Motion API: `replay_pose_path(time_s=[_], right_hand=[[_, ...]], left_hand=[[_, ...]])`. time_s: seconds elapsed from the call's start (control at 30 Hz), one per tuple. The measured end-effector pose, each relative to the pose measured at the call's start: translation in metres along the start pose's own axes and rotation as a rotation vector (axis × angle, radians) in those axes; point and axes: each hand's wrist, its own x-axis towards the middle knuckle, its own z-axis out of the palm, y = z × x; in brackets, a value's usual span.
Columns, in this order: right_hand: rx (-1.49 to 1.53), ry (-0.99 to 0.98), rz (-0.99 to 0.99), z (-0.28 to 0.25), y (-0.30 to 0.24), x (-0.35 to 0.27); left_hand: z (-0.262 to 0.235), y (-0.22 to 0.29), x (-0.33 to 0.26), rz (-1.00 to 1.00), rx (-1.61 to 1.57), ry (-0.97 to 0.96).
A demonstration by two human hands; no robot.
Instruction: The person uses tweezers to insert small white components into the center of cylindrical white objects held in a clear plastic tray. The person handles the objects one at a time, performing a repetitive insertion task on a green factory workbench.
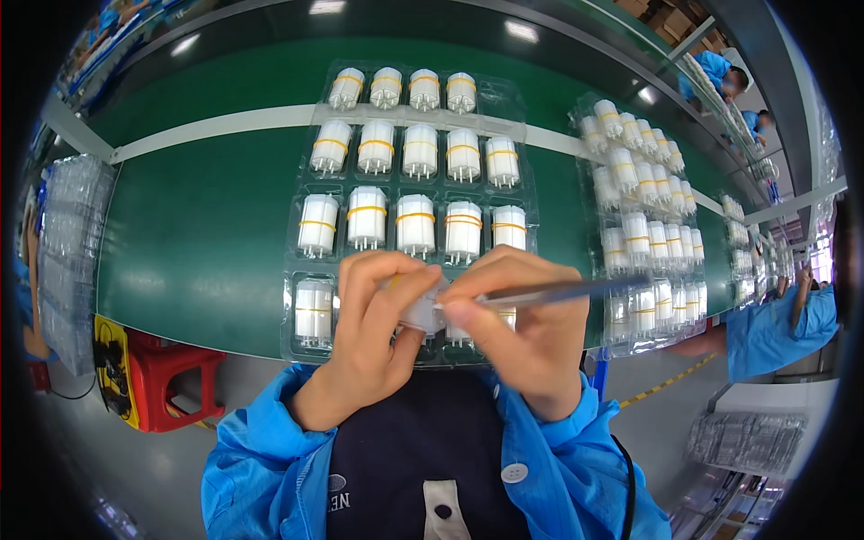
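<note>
In front of my chest, my left hand (376,319) is closed around a white cylindrical part (419,315), mostly hidden by the fingers. My right hand (526,315) pinches a long, slim grey tool (567,292), blurred and tweezers-like, its far end pointing right. The right fingertips meet the white part, so the tool's working tip cannot be made out. Under both hands lies a clear plastic tray (290,297) with rows of white cylinders, each with a yellow band and metal pins, such as this white cylinder (367,216). Some in the nearest row are covered by my hands.
A second clear tray with white cylinders (636,236) stands to the right on the green table (198,234). Stacked clear trays (76,261) are at the left edge. A red stool (175,378) is below left. Co-workers in blue sit at the right, one sleeve (778,333) close by.
</note>
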Motion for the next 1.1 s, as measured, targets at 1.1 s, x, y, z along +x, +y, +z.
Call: replay_pose_path(time_s=[1.1], right_hand=[[-0.056,0.573,0.026,-0.052,0.084,-0.024]], left_hand=[[0.048,-0.049,0.187,0.151,0.268,-0.327]])
